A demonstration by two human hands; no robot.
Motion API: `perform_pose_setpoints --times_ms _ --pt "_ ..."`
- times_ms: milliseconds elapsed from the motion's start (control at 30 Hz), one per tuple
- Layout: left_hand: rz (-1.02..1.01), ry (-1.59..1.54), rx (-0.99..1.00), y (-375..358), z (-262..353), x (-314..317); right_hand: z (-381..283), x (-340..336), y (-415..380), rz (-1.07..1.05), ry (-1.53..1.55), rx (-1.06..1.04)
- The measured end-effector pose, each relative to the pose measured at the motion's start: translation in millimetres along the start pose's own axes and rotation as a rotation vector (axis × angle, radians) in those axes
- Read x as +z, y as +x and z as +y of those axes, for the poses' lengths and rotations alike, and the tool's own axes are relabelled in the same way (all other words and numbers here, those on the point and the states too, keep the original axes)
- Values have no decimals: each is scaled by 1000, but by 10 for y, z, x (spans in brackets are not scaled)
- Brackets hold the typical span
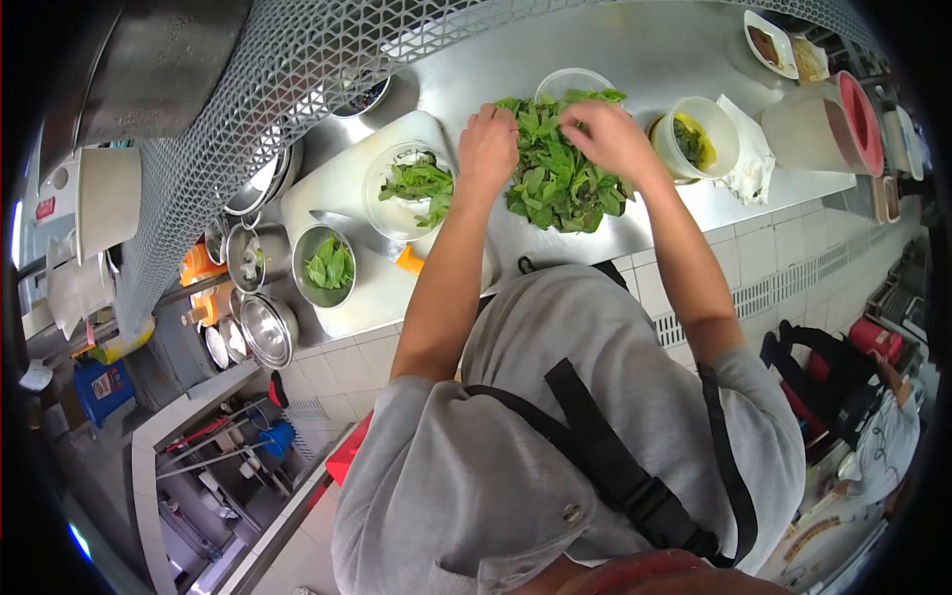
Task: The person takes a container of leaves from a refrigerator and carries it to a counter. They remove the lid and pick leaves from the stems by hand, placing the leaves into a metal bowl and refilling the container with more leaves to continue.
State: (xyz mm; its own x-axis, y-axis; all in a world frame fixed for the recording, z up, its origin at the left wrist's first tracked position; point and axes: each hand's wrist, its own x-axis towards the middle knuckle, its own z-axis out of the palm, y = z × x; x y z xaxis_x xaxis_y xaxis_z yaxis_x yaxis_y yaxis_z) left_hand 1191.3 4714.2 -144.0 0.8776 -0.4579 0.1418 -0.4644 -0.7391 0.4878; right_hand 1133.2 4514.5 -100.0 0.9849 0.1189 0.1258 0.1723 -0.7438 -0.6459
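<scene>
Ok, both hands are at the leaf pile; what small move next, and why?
I'd probably use the left hand to lift a few leaves from the leaf pile into the round container on the cutting board: that hand is on the container's side of the pile, and the container seems to have room.

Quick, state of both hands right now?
Left hand: curled at the heaped green leaves; hold can't be told.
Right hand: curled over them; hold can't be told.
</scene>
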Motion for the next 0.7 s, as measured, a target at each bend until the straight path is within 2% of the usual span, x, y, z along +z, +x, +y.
perform_pose_setpoints --times_ms 100,167,267,300,333,400,433,500,533,600,633,700 --pt "63 -98 21 -26 44 49 222 372 379 -25 -114 -69" --pt "52 -121 9 -77 90 4 259 507 486 -265 -323 -58" --pt "73 -217 -37 -229 144 -125 284 407 446 -235 -188 -98" --pt "90 -289 -57 -307 165 -183 302 305 452 -235 -23 -97" --pt "98 -288 -64 -383 198 -248 278 192 428 -241 -24 -106" --pt "198 -547 -115 -456 289 -379 168 -44 343 -164 550 123" --pt "203 -548 -114 -444 337 -451 98 -136 306 -165 547 119" --pt "267 -545 -8 -410 444 -579 0 -254 208 -190 904 283" --pt "263 -549 -10 -392 489 -603 -7 -235 164 -190 903 289" --pt "203 -573 126 -338 552 -614 -4 -150 97 -246 1311 297" --pt "201 -574 128 -337 548 -605 2 -104 64 -243 1310 298" --pt "117 -579 143 -328 519 -574 22 -18 9 -295 1512 339"
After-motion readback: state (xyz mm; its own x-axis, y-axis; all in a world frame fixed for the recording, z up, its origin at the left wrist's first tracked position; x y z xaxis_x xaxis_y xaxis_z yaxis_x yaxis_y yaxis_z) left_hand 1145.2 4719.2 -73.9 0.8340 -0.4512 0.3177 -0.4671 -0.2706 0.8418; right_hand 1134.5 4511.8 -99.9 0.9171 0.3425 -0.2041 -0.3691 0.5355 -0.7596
